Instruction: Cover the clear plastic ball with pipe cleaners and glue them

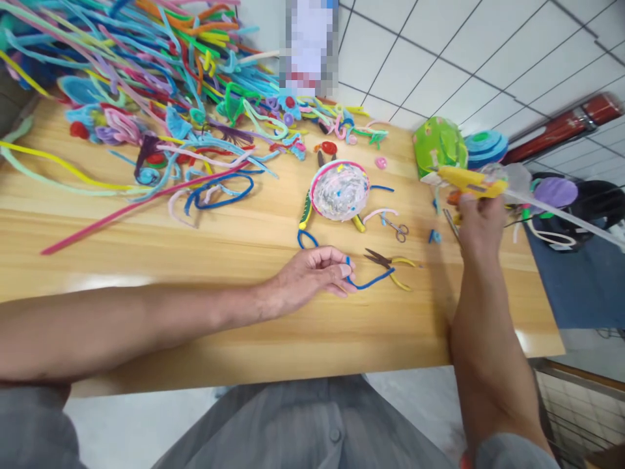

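Observation:
My left hand (325,270) is closed in a pinch on a blue pipe cleaner (374,283), low over the front half of the table. The pipe cleaner bends up at my thumb, and its other end reaches right toward the scissors. My right hand (481,225) grips a yellow hot glue gun (473,182) at the table's right side, with a long translucent glue stick (561,212) running out of its rear. Just right of my left hand lie the yellow-handled scissors (388,262), blades apart. Beyond them sits a round bowl (340,191) of speckled scraps on pliers with green-and-yellow handles (305,210).
A big heap of coloured pipe cleaners (146,65) covers the back left. Small metal scissors (398,228) lie right of the bowl. A green box (439,146) and blue coiled rolls (486,146) stand at the back right, near a red cylinder (561,127). White tiles (439,52) rise behind.

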A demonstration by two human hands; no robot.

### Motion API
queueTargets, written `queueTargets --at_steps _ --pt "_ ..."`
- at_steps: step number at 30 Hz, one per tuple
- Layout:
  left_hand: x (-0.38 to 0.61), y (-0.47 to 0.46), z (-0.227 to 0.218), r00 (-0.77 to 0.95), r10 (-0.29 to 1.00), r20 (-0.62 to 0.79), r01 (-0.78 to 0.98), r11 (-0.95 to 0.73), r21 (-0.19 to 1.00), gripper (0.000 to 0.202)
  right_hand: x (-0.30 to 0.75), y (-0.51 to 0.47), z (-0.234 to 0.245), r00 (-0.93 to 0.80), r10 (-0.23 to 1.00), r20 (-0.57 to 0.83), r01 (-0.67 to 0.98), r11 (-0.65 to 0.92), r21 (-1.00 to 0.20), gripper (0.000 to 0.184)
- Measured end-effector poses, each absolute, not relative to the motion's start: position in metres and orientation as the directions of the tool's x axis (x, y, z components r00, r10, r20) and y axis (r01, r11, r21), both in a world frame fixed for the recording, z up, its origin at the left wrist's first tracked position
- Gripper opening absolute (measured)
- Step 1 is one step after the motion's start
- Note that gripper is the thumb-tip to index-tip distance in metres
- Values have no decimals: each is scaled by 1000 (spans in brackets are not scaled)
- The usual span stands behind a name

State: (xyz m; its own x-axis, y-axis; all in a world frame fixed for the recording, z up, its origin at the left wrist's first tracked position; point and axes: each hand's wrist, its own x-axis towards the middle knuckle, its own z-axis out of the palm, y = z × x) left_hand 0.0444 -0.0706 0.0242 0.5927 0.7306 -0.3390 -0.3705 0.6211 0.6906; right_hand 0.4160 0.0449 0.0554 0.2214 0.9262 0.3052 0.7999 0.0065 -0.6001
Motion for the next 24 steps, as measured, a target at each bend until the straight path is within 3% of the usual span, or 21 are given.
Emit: queueTargets --at_steps 4,8,15,24 --pt "44 -72 25 612 704 -361 -359 654 666 52 398 15 78 210 905 370 543 207 -814 43" --pt "43 -72 25 614 701 -363 -374 663 649 50 374 -6 78 158 948 275 476 171 -863 35" --pt "44 -67 27 576 720 -388 -402 662 633 47 323 -36 68 70 985 156 647 74 -759 27" --pt "45 -65 28 575 707 -412 -388 679 623 45 322 -44 51 -70 952 299 749 248 -615 33"
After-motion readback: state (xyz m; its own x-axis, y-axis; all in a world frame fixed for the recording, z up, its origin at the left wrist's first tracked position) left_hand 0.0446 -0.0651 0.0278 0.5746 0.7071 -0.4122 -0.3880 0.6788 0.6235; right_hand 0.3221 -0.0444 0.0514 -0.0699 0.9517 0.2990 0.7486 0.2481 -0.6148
